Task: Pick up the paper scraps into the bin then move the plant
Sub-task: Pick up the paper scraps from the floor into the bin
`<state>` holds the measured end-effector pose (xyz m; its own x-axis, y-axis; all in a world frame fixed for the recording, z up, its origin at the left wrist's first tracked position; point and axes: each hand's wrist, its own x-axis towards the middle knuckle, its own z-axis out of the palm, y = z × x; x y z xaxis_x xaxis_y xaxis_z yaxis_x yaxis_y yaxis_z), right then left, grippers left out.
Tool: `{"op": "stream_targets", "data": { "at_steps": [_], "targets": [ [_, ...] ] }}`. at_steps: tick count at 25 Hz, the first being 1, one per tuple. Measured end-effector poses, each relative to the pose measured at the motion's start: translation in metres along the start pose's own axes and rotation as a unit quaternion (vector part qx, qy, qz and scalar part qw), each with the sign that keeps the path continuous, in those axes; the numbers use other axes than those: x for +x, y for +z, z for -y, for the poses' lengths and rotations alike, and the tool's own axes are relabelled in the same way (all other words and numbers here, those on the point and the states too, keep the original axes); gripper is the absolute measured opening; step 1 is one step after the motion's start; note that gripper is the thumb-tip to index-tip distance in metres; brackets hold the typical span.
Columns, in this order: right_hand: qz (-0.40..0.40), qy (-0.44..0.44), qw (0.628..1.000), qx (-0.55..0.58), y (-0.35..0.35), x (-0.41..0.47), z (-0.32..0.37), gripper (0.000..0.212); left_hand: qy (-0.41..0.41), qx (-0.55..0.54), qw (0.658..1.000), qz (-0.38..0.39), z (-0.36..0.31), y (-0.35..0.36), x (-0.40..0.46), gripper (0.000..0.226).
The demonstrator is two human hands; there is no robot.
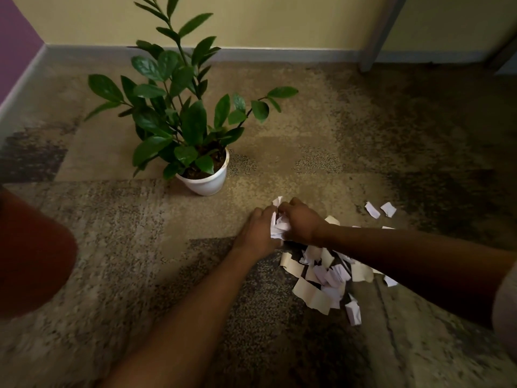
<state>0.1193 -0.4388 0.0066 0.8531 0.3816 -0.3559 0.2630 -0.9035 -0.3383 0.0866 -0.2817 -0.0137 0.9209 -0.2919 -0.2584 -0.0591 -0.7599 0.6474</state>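
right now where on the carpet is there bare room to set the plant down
Bare carpet lies left of the left hand, between the plant pot and the red object, and behind the pot toward the baseboard. It is crowded right of the hands, where paper scraps cover the floor under the right hand.

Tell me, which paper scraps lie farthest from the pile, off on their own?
The two small white scraps on the dark carpet, up and to the right of the right hand. Bare carpet separates them from the main pile, unlike the scraps heaped together.
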Motion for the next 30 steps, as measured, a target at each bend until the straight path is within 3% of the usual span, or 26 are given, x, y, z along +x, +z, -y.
{"op": "stream_targets", "data": {
  "at_steps": [3,5,12,20,26,30],
  "targets": [
    [-0.013,0.005,1.0,-0.001,-0.003,-0.005,0.008,0.04,0.02,0.008,0.999,-0.032,-0.003,-0.002,-0.008,0.044],
    [-0.019,0.012,1.0,0.005,-0.008,-0.008,0.016,0.034,0.017,0.015,0.998,-0.057,-0.005,-0.009,-0.017,0.028],
    [-0.064,0.033,0.995,0.069,-0.041,-0.021,0.063,0.027,-0.037,0.055,0.993,-0.101,-0.009,-0.067,-0.046,0.032],
    [-0.118,-0.02,0.984,0.133,-0.095,-0.028,0.167,0.007,-0.043,0.043,0.982,-0.18,-0.014,-0.188,-0.113,0.035],
    [-0.131,-0.102,0.974,0.155,-0.137,-0.018,0.274,0.018,-0.088,0.039,0.953,-0.287,0.01,-0.278,-0.174,0.039],
    [-0.141,-0.16,0.963,0.162,-0.153,-0.01,0.339,0.022,-0.109,0.022,0.929,-0.353,0.026,-0.321,-0.212,0.026]
  ]
}}
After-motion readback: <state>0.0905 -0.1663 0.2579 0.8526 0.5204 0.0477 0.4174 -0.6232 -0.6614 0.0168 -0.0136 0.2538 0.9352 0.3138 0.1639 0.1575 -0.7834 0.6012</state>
